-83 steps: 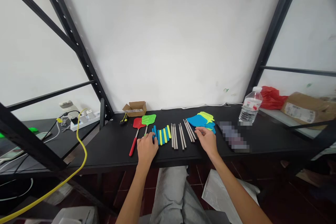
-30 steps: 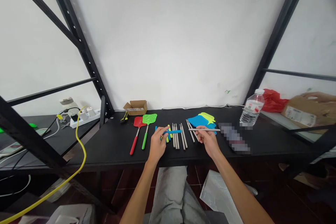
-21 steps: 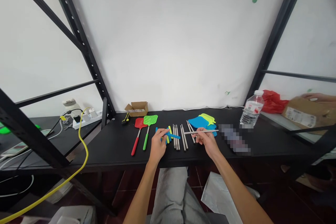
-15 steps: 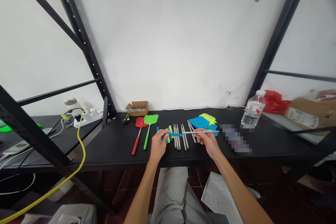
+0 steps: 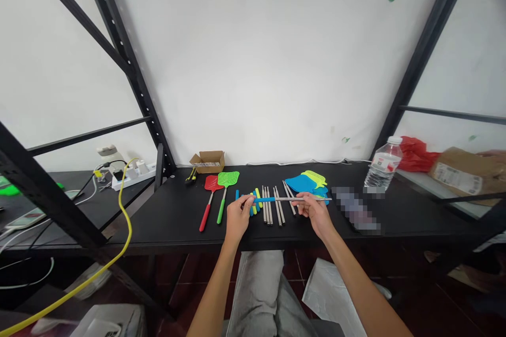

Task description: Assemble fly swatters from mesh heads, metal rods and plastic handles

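Note:
My left hand point(image 5: 239, 215) is closed on a blue handle point(image 5: 265, 199). In my right hand point(image 5: 315, 212) is a thin metal rod point(image 5: 288, 199), pinched between the fingers. Rod and handle lie in one line, meeting end to end; how deep the rod sits cannot be seen. Beneath them on the black table, several loose metal rods point(image 5: 279, 211) lie side by side, with blue and yellow handles point(image 5: 258, 193) to their left, partly behind my left hand. Blue and yellow swatter heads point(image 5: 299, 184) are piled behind my right hand. Two whole fly swatters, red point(image 5: 204, 216) and green point(image 5: 221, 209), lie at left.
A small open cardboard box point(image 5: 209, 162) and a yellow-black cutter point(image 5: 191, 177) stand at the back left. A water bottle point(image 5: 381, 164) is at right, beside a blurred-out object point(image 5: 356, 209). Black shelf posts point(image 5: 136, 81) flank the table; a yellow cable point(image 5: 127, 231) hangs at left.
The blue handle and the metal rod, slightly out of line before, now lie straight in line with their ends together. Both hands keep their hold; the view has shifted slightly.

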`<state>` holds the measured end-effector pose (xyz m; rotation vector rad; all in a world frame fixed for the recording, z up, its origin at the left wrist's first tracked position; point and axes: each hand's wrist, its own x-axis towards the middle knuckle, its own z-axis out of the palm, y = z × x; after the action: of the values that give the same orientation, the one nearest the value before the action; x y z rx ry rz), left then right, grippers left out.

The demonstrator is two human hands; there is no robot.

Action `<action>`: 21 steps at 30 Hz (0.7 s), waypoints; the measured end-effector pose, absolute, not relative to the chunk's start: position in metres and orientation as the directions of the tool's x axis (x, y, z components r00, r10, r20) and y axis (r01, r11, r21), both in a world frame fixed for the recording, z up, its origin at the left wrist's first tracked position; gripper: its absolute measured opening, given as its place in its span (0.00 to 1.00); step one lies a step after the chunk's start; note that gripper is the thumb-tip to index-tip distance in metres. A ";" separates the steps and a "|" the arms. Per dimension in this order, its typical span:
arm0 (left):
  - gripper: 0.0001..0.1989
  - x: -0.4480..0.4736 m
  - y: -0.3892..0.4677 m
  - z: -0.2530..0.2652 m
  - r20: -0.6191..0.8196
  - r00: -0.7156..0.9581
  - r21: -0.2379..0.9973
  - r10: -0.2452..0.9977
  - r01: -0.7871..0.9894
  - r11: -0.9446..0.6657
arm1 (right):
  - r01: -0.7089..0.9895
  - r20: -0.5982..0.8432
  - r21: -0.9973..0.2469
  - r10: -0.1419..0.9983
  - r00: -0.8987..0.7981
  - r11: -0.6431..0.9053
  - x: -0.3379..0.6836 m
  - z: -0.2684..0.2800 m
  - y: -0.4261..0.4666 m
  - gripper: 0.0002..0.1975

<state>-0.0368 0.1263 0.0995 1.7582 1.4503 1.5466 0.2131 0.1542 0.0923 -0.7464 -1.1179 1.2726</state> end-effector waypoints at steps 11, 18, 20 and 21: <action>0.24 -0.033 0.120 0.107 0.500 -0.077 0.791 0.862 0.446 -0.419 | -0.356 0.226 -0.915 0.972 -0.069 0.188 0.212 0.094 0.153 0.13; 0.23 -0.035 0.121 0.107 0.479 -0.077 0.822 0.875 0.390 -0.416 | -0.317 0.242 -0.926 0.967 -0.078 0.206 0.211 0.096 0.151 0.14; 0.23 -0.035 0.122 0.106 0.464 -0.077 0.837 0.883 0.366 -0.408 | -0.305 0.245 -0.928 0.967 -0.073 0.212 0.211 0.095 0.151 0.15; 0.23 -0.035 0.122 0.105 0.458 -0.076 0.843 0.886 0.353 -0.405 | -0.302 0.247 -0.928 0.966 -0.070 0.216 0.211 0.095 0.151 0.15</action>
<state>-0.0348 0.1222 0.1053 1.7340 1.3337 1.4963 0.2106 0.1508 0.0951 -0.7675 -1.1661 1.2347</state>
